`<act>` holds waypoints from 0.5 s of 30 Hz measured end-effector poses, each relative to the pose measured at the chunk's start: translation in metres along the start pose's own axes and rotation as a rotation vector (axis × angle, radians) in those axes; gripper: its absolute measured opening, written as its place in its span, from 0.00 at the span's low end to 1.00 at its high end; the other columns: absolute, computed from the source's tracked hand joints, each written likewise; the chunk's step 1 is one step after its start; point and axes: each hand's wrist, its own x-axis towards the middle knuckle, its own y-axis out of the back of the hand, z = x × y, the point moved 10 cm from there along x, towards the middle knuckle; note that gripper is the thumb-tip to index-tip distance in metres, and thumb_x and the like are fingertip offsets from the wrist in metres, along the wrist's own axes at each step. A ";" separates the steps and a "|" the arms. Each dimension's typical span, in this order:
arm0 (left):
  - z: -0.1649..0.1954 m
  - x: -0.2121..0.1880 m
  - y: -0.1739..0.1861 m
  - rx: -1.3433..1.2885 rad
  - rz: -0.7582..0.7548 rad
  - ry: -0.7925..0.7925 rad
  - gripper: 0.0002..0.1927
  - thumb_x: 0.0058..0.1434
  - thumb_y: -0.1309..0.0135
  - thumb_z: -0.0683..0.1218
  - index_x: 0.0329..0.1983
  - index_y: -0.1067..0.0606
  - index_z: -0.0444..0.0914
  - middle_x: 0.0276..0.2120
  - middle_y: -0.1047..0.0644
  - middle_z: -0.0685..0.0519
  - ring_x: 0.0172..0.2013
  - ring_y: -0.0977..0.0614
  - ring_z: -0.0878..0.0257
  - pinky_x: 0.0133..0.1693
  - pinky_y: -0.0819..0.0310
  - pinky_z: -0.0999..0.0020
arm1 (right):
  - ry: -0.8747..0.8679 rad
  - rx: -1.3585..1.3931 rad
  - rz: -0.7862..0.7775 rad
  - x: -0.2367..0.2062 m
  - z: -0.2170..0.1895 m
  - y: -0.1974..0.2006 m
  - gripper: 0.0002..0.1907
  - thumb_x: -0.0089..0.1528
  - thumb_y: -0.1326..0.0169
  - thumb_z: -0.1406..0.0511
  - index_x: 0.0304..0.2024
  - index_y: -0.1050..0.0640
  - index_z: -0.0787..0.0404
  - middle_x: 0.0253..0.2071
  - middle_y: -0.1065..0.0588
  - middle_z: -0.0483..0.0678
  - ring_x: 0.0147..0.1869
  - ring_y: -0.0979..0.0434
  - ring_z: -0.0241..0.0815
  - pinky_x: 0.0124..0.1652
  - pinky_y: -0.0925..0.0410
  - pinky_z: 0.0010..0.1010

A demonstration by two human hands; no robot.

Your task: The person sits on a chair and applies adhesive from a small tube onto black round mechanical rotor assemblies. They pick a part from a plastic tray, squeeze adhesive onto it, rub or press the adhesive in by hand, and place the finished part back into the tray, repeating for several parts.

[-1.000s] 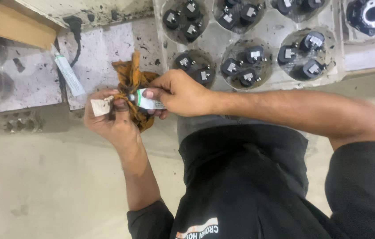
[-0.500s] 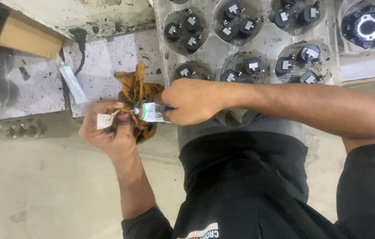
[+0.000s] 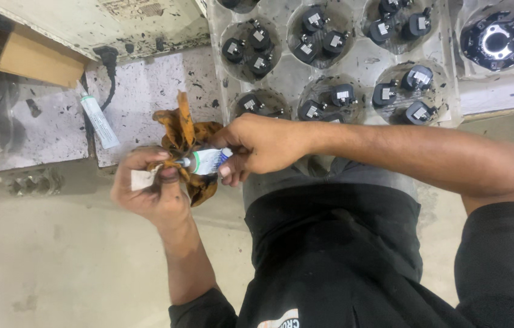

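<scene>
Cardboard is sitting at the far left, a brown box [image 3: 23, 58] on the stained worktop [image 3: 147, 91], and just right of it I am seeing a white tube [image 3: 100, 121] lying flat beside a black cable [image 3: 106, 73].

Moving right, the left hand [image 3: 147, 194] is closing its grip around a crumpled brown rag [image 3: 187, 130] and pinching a small white tag or paper scrap [image 3: 141, 179] against the thumb. The rag is bunching up above and below the fingers, held clear of the worktop, in front of the person's body.

Next, the right hand [image 3: 263, 149] is gripping a small white and green tube [image 3: 208, 161] between thumb and fingers, its nozzle end pointing left into the rag and touching it. Both grips are closed tight on what they are holding.

I am judging the work as partway through: the small tube is meeting the rag, though I cannot tell from this view whether anything is coming out of the nozzle, or whether its cap is on.

Further right, a moulded grey tray [image 3: 354, 67] is holding round pockets of small black parts [image 3: 336, 97] with white labels, none of them touched by either hand. At the far right a larger black ring-shaped part [image 3: 493, 39] is resting in its own pocket.
</scene>
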 end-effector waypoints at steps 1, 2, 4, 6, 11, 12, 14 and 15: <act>0.004 -0.002 -0.003 0.065 -0.019 -0.026 0.12 0.66 0.33 0.43 0.42 0.24 0.32 0.34 0.22 0.49 0.34 0.21 0.65 0.39 0.29 0.76 | 0.016 0.023 0.007 0.000 -0.001 0.001 0.08 0.67 0.46 0.70 0.45 0.23 0.71 0.35 0.19 0.47 0.40 0.14 0.33 0.42 0.18 0.27; 0.005 -0.003 -0.003 0.049 -0.016 -0.019 0.11 0.66 0.34 0.43 0.42 0.24 0.32 0.34 0.22 0.49 0.35 0.21 0.65 0.39 0.29 0.76 | 0.053 0.001 0.026 0.000 -0.004 0.002 0.07 0.66 0.47 0.70 0.44 0.23 0.71 0.34 0.18 0.47 0.39 0.14 0.33 0.41 0.19 0.27; 0.007 -0.007 -0.005 0.019 -0.009 -0.004 0.11 0.65 0.34 0.41 0.41 0.25 0.32 0.35 0.22 0.49 0.35 0.22 0.65 0.39 0.28 0.75 | 0.125 -0.043 0.063 0.000 -0.010 0.003 0.07 0.66 0.47 0.71 0.44 0.22 0.70 0.31 0.18 0.48 0.37 0.15 0.34 0.40 0.19 0.28; 0.013 -0.010 -0.011 0.083 -0.048 -0.039 0.08 0.67 0.36 0.39 0.42 0.25 0.32 0.36 0.22 0.49 0.38 0.21 0.63 0.44 0.26 0.73 | 0.081 -0.040 0.133 -0.001 -0.003 0.005 0.06 0.65 0.46 0.71 0.43 0.21 0.69 0.30 0.18 0.48 0.35 0.15 0.34 0.37 0.21 0.28; 0.001 -0.011 -0.012 0.043 -0.034 0.018 0.04 0.65 0.41 0.35 0.41 0.25 0.32 0.35 0.22 0.50 0.35 0.22 0.66 0.40 0.28 0.75 | 0.023 -0.067 0.266 -0.004 0.007 0.009 0.06 0.64 0.43 0.71 0.42 0.20 0.68 0.28 0.18 0.49 0.33 0.16 0.34 0.34 0.23 0.29; -0.002 -0.010 -0.011 0.040 -0.026 0.023 0.04 0.65 0.41 0.36 0.41 0.24 0.32 0.35 0.22 0.50 0.35 0.23 0.67 0.40 0.29 0.76 | 0.022 -0.086 0.284 -0.005 0.007 0.009 0.07 0.64 0.44 0.70 0.43 0.20 0.68 0.28 0.18 0.49 0.33 0.16 0.34 0.33 0.23 0.29; -0.010 -0.008 -0.008 -0.001 -0.002 0.056 0.05 0.65 0.40 0.38 0.41 0.24 0.32 0.36 0.23 0.51 0.34 0.24 0.68 0.38 0.31 0.77 | 0.043 -0.121 0.309 -0.007 0.003 0.008 0.08 0.65 0.43 0.68 0.44 0.21 0.67 0.30 0.18 0.48 0.34 0.15 0.34 0.34 0.22 0.29; -0.015 -0.008 -0.007 -0.042 0.011 0.083 0.06 0.64 0.39 0.38 0.41 0.24 0.32 0.36 0.23 0.51 0.33 0.25 0.69 0.37 0.32 0.77 | 0.066 -0.136 0.321 -0.009 0.000 0.006 0.09 0.65 0.42 0.67 0.45 0.21 0.67 0.31 0.17 0.48 0.35 0.14 0.34 0.35 0.21 0.28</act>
